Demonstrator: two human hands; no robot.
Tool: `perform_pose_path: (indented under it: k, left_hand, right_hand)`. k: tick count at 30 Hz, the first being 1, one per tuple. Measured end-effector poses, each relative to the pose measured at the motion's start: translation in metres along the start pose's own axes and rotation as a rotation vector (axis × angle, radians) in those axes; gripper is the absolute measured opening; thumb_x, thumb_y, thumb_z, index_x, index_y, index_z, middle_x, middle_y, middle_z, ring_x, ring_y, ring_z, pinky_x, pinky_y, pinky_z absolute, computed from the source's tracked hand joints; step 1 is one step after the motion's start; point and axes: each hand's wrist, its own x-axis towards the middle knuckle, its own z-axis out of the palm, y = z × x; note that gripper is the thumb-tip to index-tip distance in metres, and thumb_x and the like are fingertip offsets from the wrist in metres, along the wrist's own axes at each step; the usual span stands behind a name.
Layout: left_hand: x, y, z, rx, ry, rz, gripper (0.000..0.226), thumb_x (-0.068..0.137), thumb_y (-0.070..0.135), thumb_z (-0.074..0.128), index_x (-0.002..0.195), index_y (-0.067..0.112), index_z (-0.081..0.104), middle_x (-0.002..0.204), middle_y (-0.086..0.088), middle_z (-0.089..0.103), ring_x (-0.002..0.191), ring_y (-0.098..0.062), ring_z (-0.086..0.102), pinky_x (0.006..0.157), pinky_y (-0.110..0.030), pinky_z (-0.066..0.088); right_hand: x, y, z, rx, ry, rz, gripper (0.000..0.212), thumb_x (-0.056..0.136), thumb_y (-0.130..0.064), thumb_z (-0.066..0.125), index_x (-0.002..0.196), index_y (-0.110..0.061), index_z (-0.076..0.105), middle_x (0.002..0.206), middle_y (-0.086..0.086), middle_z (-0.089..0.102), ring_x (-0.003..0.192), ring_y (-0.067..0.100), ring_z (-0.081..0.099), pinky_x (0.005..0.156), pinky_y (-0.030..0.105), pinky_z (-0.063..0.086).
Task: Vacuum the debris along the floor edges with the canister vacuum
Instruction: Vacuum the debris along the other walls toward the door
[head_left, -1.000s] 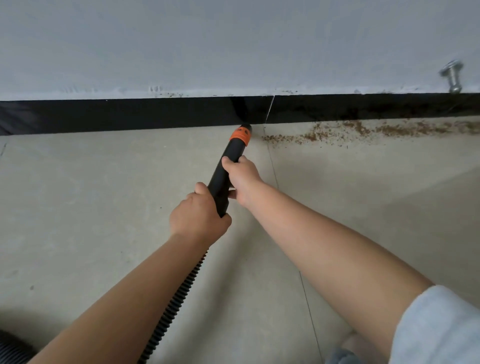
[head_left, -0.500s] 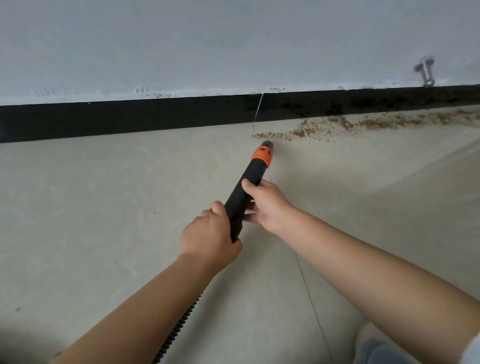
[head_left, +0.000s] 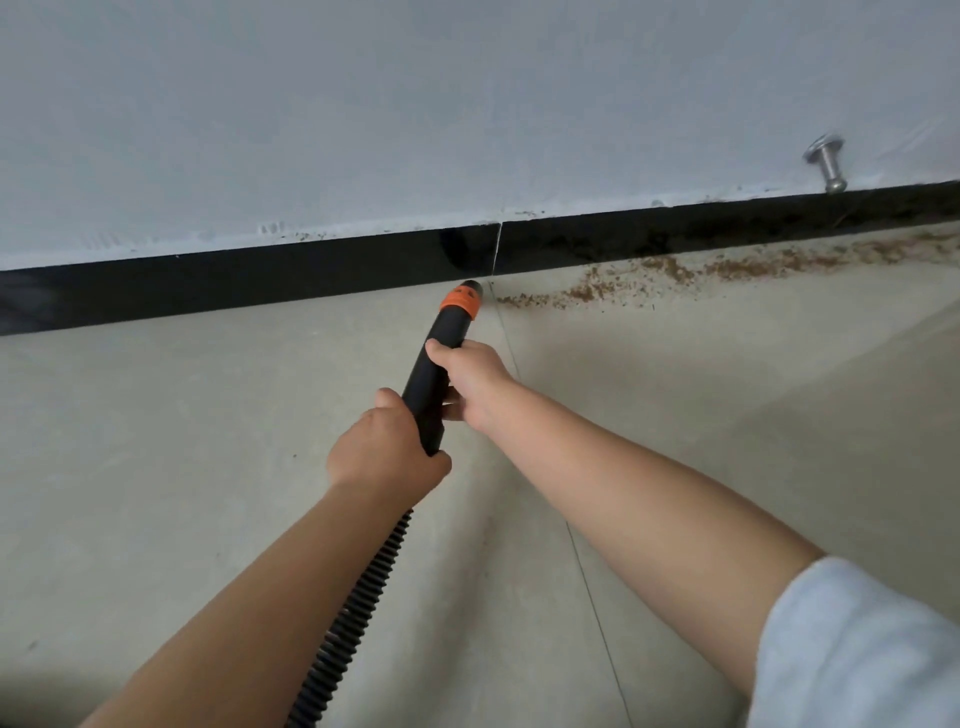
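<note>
I hold a black vacuum nozzle (head_left: 434, 364) with an orange collar (head_left: 461, 301) pointed at the foot of the wall. My left hand (head_left: 384, 457) grips its rear end where the ribbed black hose (head_left: 353, 613) joins. My right hand (head_left: 470, 376) grips the tube further forward, just behind the collar. The tip sits at the black baseboard (head_left: 260, 283), right at the left end of a trail of brown debris (head_left: 675, 275) that runs rightward along the floor edge.
A grey-white wall (head_left: 415, 114) rises above the baseboard. A metal door stopper (head_left: 828, 166) sticks out of the wall at the right. The floor is pale tile with a grout line (head_left: 587, 582) running toward me.
The nozzle tip pulled back from the baseboard half a second ago and now sits forward at it again, beside the left end of the debris. Both hands kept their grip.
</note>
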Motion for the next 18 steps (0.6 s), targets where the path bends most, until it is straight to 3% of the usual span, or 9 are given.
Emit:
perform_pose_path:
  k: [6, 9, 18]
  left_hand:
    - [0.003, 0.011, -0.006, 0.002, -0.026, -0.011, 0.039, 0.078, 0.031, 0.063, 0.091, 0.012, 0.032, 0.069, 0.003, 0.045, 0.055, -0.010, 0.044, 0.044, -0.023, 0.031]
    - [0.004, 0.020, -0.003, -0.011, -0.039, -0.019, 0.038, 0.078, 0.032, 0.063, 0.091, 0.012, 0.033, 0.070, 0.003, 0.045, 0.058, -0.013, 0.047, 0.045, -0.023, 0.033]
    - [-0.001, 0.033, -0.003, 0.018, -0.062, -0.054, 0.039, 0.077, 0.033, 0.064, 0.091, 0.012, 0.034, 0.070, 0.002, 0.048, 0.057, -0.011, 0.048, 0.045, -0.024, 0.034]
  right_hand:
    - [0.006, -0.009, -0.012, -0.026, -0.001, 0.025, 0.039, 0.096, -0.024, 0.052, 0.130, -0.007, 0.044, 0.126, 0.014, 0.053, 0.112, 0.032, 0.054, 0.078, 0.040, 0.051]
    - [0.011, -0.011, -0.022, -0.033, -0.009, 0.029, 0.046, 0.095, -0.025, 0.053, 0.137, -0.009, 0.039, 0.128, 0.014, 0.052, 0.112, 0.032, 0.054, 0.075, 0.040, 0.052]
    - [0.004, -0.012, -0.035, -0.047, -0.048, 0.017, 0.041, 0.095, -0.024, 0.052, 0.131, -0.007, 0.042, 0.126, 0.014, 0.055, 0.110, 0.031, 0.056, 0.071, 0.037, 0.052]
